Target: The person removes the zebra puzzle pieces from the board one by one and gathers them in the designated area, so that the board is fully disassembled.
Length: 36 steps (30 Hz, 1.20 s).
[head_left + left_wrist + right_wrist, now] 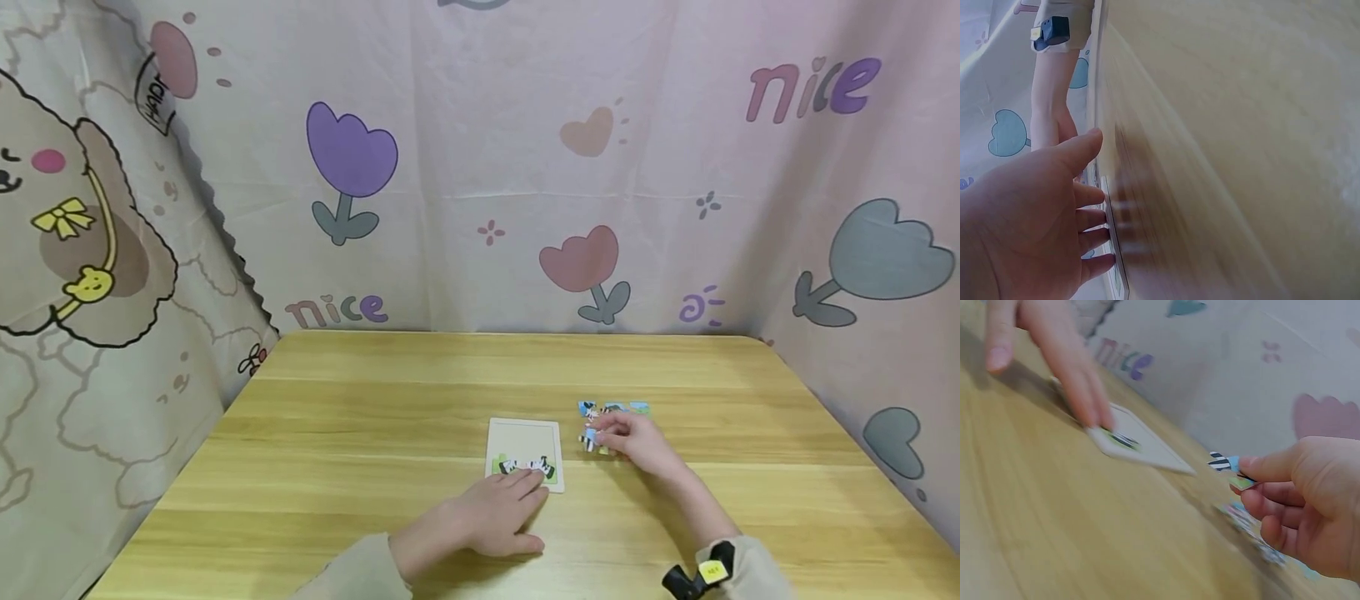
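Sleeve cuffs at the bottom of the head view, then my two hands out over the wooden worktop (360, 433). Left hand (491, 512) lies flat, fingers straight, tips pressing the near edge of the puzzle tray (524, 433); nothing held, it only steadies. Tray is a pale card frame, bottom row already filled with green and zebra-striped pieces (527, 467), the rest bare. Right hand (637, 442) sits just right of the tray, its grip closed in a pinch on one puzzle piece (1230, 467), thumb and forefinger on it, blue and black-and-white stripes showing past the fingertips. Right wrist view has the piece lifted off the worktop, apart from the tray, level with its far right corner. Loose pieces (613, 408) scattered just beyond and under that hand, blue ones mostly. Patterned cloth (480, 167) hangs behind and to both sides, tulips and lettering. Risks, as I judge them: the pinch takes only one edge of the piece, so it could pivot or drop among the loose ones and get lost in the mix. Tray is thin and light; pressing a piece in from the right might slide or tip it if my left fingertips ease off. My left fingers also cover part of the filled row, so a piece set near there could catch on them or sit crooked. Wrist views are blurred; orientation of the held piece unclear.
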Tool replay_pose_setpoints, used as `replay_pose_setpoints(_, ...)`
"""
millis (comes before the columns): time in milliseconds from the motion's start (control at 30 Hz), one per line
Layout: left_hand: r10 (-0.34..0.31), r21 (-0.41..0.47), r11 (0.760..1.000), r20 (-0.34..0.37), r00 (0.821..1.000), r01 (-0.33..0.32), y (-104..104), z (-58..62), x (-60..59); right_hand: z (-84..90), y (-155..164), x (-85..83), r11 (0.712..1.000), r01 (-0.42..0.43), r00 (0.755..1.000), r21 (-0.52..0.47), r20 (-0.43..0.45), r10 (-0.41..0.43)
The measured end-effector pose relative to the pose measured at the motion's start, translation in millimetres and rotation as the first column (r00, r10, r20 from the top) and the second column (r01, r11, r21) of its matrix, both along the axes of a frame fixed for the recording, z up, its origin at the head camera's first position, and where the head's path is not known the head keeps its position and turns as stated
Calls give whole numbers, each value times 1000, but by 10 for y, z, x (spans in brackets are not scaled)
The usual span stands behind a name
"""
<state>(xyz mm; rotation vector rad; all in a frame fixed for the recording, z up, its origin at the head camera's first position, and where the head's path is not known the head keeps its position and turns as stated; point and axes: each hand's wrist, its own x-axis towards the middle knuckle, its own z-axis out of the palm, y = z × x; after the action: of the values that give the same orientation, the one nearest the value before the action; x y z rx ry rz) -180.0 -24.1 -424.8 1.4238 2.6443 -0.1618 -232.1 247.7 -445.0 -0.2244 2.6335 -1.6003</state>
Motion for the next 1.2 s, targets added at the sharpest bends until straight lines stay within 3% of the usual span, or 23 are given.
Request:
replay_pose_setpoints(200, -4, 10, 1000, 11, 1000, 4, -16, 2, -8, 54, 334, 71, 995, 68, 997, -75, 40, -65)
replay_pose_setpoints(333, -6, 16, 1000, 9, 1000, 5, -26, -1, -12, 66, 502, 93, 994, 70, 997, -83, 34, -68)
replay_pose_setpoints(667, -14, 16, 1000, -7, 1000, 14, -27, -8, -6, -14, 724, 49, 982, 111, 994, 154, -14, -110)
replay_pose_setpoints(900, -7, 10, 1000, -22, 1000, 7, -18, -31, 8, -44, 704, 13, 907, 168, 984, 385, -115, -134)
replay_pose_setpoints(1200, -11, 1, 1000, -14, 1000, 11, -15, -7, 20, -45, 692, 21, 897, 195, 977, 397, -155, -144)
